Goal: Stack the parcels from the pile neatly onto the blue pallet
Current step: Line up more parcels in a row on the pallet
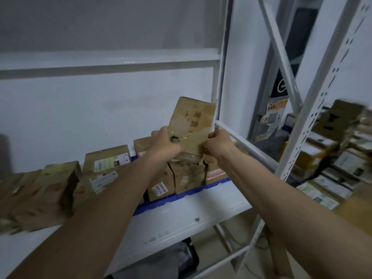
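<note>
White shelving against a pale wall: a person lowers a parcel toward the boxes on the blue pallet.

Both hands hold one cardboard parcel (191, 123) upright above the row of boxes (181, 176) standing on the blue pallet (193, 191), which lies on the white shelf (181, 214). The left hand (165, 142) grips its lower left edge and the right hand (218, 141) its lower right edge, fingers curled round the card. The parcel looks light, since it is carried well out from the body by its lower corners. Its card looks worn and creased, with a torn hole near the left thumb, so it is likely soft and would dent if squeezed. Flat palms on opposite sides or under the base would suit it better than a pinch at the torn corner. More parcels (50, 190) stand to the left on the shelf.
</note>
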Demonstrator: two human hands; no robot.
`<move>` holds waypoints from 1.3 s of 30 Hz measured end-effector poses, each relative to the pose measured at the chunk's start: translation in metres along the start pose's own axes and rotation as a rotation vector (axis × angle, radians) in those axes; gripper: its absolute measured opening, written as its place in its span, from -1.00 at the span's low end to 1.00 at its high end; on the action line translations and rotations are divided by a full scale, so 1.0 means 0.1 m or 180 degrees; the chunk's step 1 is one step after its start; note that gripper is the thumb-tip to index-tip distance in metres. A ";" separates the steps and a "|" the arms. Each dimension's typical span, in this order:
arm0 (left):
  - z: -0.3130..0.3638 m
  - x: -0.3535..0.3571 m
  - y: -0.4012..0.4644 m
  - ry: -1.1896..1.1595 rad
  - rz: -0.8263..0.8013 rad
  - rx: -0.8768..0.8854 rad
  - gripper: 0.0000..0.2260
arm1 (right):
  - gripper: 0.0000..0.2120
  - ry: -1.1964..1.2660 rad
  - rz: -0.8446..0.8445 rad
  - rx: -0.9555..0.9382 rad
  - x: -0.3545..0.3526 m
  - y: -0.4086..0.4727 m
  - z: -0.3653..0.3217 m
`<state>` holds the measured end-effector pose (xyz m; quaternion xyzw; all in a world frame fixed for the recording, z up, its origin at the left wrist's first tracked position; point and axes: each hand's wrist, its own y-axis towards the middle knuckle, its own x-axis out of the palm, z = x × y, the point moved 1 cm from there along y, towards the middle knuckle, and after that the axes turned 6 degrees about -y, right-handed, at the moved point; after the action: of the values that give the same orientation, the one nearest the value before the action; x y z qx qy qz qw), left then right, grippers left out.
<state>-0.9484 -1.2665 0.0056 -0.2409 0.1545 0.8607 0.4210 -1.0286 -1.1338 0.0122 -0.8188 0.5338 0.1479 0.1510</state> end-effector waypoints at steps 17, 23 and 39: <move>0.22 0.82 1.73 0.1008 0.0049 0.0407 0.05 | -0.80 0.0405 0.0040 0.0071 -0.28 1.62 0.12; 0.11 0.85 2.30 0.1162 -0.0259 0.0624 0.03 | -0.12 0.0451 -0.0473 -0.0206 -0.42 2.25 0.18; -0.16 0.89 2.88 0.1221 -0.1506 0.0253 0.06 | 0.01 -0.1251 -0.0633 -0.0257 -0.29 3.02 0.54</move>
<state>-1.2212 -1.3885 -0.0382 -0.4116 0.2044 0.6709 0.5819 -1.3219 -1.2042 -0.0520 -0.8282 0.4043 0.3102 0.2331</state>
